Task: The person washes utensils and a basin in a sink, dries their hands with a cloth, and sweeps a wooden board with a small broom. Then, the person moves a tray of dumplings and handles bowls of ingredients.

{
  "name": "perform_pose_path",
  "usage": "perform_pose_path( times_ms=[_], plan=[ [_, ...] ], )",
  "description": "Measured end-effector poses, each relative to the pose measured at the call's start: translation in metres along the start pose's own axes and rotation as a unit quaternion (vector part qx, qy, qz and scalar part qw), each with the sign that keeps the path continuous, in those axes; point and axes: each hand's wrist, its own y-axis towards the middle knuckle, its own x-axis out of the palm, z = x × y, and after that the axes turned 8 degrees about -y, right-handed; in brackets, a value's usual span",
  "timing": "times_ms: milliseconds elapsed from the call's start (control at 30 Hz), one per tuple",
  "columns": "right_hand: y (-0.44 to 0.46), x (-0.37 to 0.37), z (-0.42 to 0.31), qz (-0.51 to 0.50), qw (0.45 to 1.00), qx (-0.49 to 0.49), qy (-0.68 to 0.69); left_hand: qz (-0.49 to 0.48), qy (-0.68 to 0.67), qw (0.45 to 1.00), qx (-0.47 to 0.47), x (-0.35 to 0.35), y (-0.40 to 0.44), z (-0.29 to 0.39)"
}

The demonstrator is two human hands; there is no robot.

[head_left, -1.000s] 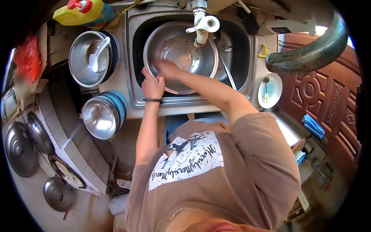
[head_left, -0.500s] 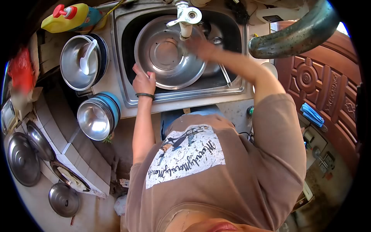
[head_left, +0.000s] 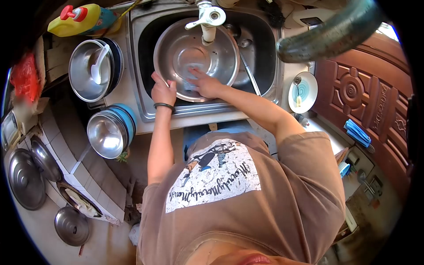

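A wide stainless steel basin (head_left: 221, 73) sits tilted in the sink (head_left: 265, 26), under the tap (head_left: 207, 20). My left hand (head_left: 164, 89), a dark band at its wrist, grips the basin's near left rim, thumb over the edge. Down inside the basin, my right hand (head_left: 205, 84) presses its fingers to the bottom near the front wall. A pale, blurred patch shows around those fingertips; I cannot make out what it is. Right of the basin, a long-handled metal utensil (head_left: 251, 73) leans in the sink.
On the left counter stand stacked metal bowls (head_left: 84, 70) with a white spoon (head_left: 100, 66), more bowls (head_left: 106, 134) and a yellow bottle (head_left: 66, 24). To the right are a plate (head_left: 311, 90) and a large dark curved object (head_left: 327, 42) jutting in overhead. Pot lids (head_left: 26, 179) lie lower left.
My right hand has moved from beside the tap, at the basin's far right, toward me and left to the basin's near bottom. My left hand keeps its grip on the rim.
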Motion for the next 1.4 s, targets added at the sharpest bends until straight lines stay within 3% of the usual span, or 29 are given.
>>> perform_pose_path(
  times_ms=[33, 133, 167, 267, 333, 400, 467, 533, 567, 633, 667, 700, 767, 800, 833, 867, 933, 1000, 1033, 1067, 1100, 1167, 1233, 1333, 1400],
  plan=[
    [0.012, 0.001, 0.002, 0.053, 0.998, -0.017, -0.026, -0.007, -0.001, 1.000, -0.020, -0.001, 0.000, 0.002],
    [0.032, -0.021, 0.025, 0.152, 0.975, 0.159, -0.032, 0.011, -0.006, 1.000, -0.003, -0.009, -0.001, 0.006],
    [0.021, 0.000, 0.055, 0.211, 0.962, 0.123, -0.124, 0.013, -0.001, 1.000, -0.001, -0.008, -0.003, 0.005],
    [-0.016, -0.006, 0.023, -0.088, 0.978, 0.020, -0.186, 0.005, 0.003, 1.000, 0.002, -0.006, -0.001, 0.008],
    [-0.003, -0.009, -0.011, -0.127, 0.975, 0.050, 0.175, 0.014, 0.018, 1.000, 0.006, 0.001, -0.002, -0.002],
    [0.030, -0.029, -0.033, -0.022, 0.955, -0.023, 0.295, 0.025, 0.004, 0.999, 0.039, 0.003, -0.004, -0.005],
    [0.082, -0.024, -0.033, 0.195, 0.970, -0.037, 0.143, 0.034, 0.012, 0.998, 0.054, 0.001, -0.004, -0.004],
    [0.100, -0.048, 0.002, 0.244, 0.960, -0.057, -0.120, 0.019, 0.016, 1.000, 0.018, -0.004, -0.009, 0.002],
    [0.105, -0.066, 0.025, 0.200, 0.979, 0.033, -0.037, 0.028, 0.014, 0.999, 0.022, -0.005, -0.009, 0.002],
    [0.087, -0.076, 0.070, 0.115, 0.979, 0.042, -0.165, 0.040, 0.014, 0.999, 0.019, -0.014, -0.015, 0.008],
    [0.067, -0.071, 0.089, 0.073, 0.926, -0.038, -0.368, 0.047, 0.023, 0.998, 0.032, -0.012, -0.017, 0.007],
    [0.045, -0.031, 0.098, 0.112, 0.940, -0.006, -0.322, 0.055, 0.029, 0.997, 0.046, -0.009, -0.018, 0.006],
    [0.014, 0.004, 0.066, 0.031, 0.985, 0.063, -0.159, 0.074, 0.056, 0.994, 0.051, -0.002, -0.018, 0.006],
    [0.004, 0.003, 0.032, -0.090, 0.989, 0.108, -0.036, 0.092, 0.056, 0.993, 0.050, -0.001, -0.019, 0.007],
    [0.001, -0.001, 0.006, -0.058, 0.986, 0.093, 0.126, 0.110, 0.054, 0.991, 0.054, -0.002, -0.015, 0.008],
    [0.000, -0.006, -0.015, -0.021, 0.956, 0.076, 0.284, 0.125, 0.052, 0.989, 0.059, -0.004, -0.011, 0.009],
    [-0.002, -0.018, -0.045, 0.090, 0.927, 0.069, 0.358, 0.149, -0.036, 0.984, 0.090, -0.028, -0.002, 0.014],
    [-0.014, -0.033, -0.048, 0.129, 0.858, 0.100, 0.487, 0.110, -0.208, 0.968, 0.084, -0.057, 0.001, 0.031],
    [-0.019, -0.037, -0.047, 0.148, 0.816, 0.111, 0.547, 0.103, -0.248, 0.961, 0.061, -0.067, 0.001, 0.037],
    [-0.021, -0.031, -0.028, 0.133, 0.795, 0.078, 0.586, 0.096, -0.289, 0.952, 0.036, -0.076, -0.002, 0.042],
    [-0.038, -0.057, -0.019, 0.130, 0.786, 0.111, 0.594, 0.099, -0.287, 0.952, 0.033, -0.083, -0.006, 0.050],
    [-0.034, -0.045, 0.025, 0.228, 0.804, 0.138, 0.532, 0.106, -0.283, 0.953, 0.027, -0.096, -0.017, 0.071],
    [-0.037, -0.054, 0.067, 0.200, 0.861, 0.176, 0.433, 0.146, -0.237, 0.959, 0.052, -0.104, -0.029, 0.095],
    [-0.032, -0.075, 0.074, 0.113, 0.936, 0.310, 0.126, 0.200, -0.137, 0.967, 0.072, -0.115, -0.044, 0.118],
    [-0.032, -0.068, 0.061, 0.044, 0.965, 0.243, -0.093, 0.224, -0.104, 0.966, 0.079, -0.123, -0.050, 0.130]
  ],
)
